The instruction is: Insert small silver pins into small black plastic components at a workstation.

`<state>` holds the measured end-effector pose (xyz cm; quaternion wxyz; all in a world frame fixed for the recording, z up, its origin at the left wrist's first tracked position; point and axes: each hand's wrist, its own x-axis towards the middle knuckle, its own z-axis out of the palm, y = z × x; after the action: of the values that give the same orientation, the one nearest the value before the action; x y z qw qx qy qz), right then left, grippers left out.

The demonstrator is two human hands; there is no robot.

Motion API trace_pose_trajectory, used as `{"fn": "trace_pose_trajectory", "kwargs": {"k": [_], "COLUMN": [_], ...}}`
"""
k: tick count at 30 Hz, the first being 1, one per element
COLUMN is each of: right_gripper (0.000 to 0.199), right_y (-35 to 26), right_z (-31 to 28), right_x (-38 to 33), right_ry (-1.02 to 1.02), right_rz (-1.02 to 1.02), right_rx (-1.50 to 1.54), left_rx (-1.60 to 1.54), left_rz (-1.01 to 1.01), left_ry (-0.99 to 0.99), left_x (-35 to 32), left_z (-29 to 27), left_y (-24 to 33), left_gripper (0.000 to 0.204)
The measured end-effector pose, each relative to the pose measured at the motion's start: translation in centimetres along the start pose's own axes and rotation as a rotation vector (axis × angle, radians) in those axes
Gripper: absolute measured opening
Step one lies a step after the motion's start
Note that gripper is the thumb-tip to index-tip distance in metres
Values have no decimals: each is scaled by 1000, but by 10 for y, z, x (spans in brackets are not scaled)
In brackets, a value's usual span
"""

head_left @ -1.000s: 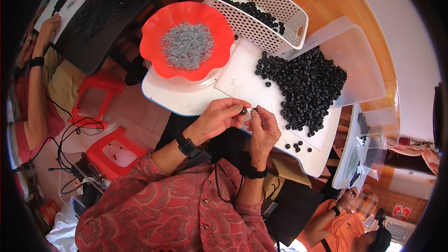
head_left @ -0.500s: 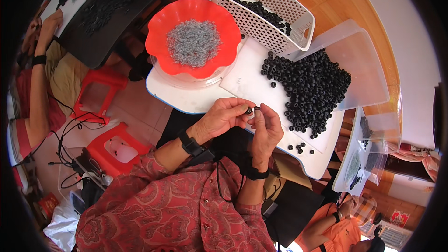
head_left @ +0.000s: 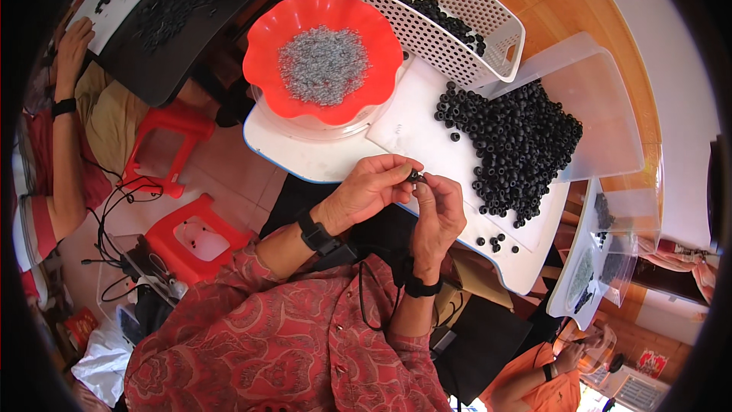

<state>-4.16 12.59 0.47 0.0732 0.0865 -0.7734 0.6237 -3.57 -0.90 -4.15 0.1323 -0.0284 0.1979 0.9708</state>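
Note:
Over the table's near edge my two hands meet, fingertips nearly touching. My left hand (head_left: 372, 189) is closed in a pinch on a small round black part (head_left: 414, 176), like the ring-shaped pieces heaped on the table. Thumb and fingers of my right hand (head_left: 437, 212) are pinched against that part's right side; whatever they grip there is too small to make out. Beyond my left hand stands a red wavy-rimmed bowl (head_left: 263, 46) with many small clear-grey pieces (head_left: 324, 65). To the right lies a large heap of black ring-shaped parts (head_left: 526, 145).
A white perforated basket (head_left: 488, 65) holding more black parts stands at the back. A clear plastic bin (head_left: 610, 122) lies beside the heap. Several loose black parts (head_left: 496, 244) sit near the table's right front edge. Red stools (head_left: 194, 240) and people at other tables are nearby.
My hands have brought the black part and the right fingertips together; before, a small gap showed between them. The view has shifted slightly, moving the table things right.

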Motion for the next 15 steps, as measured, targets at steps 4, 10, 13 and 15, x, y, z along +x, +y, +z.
{"fn": "trace_pose_trajectory", "kwargs": {"k": [4,10,13,15], "right_gripper": [12,12,12,12], "right_y": [0,-2,-2,-3], "right_z": [2,2,1,1], "right_x": [-1,-1,0,0], "right_ry": [14,21,19,16], "right_rz": [-37,-52,-70,-74], "right_rx": [-34,-92,-125,-145], "left_rx": [9,29,34,32], "left_rz": [5,19,23,28], "left_ry": [9,19,20,19], "left_x": [0,1,1,1], "left_z": [0,0,0,0], "left_y": [-1,-3,-4,-4], "left_gripper": [27,26,26,26]}}
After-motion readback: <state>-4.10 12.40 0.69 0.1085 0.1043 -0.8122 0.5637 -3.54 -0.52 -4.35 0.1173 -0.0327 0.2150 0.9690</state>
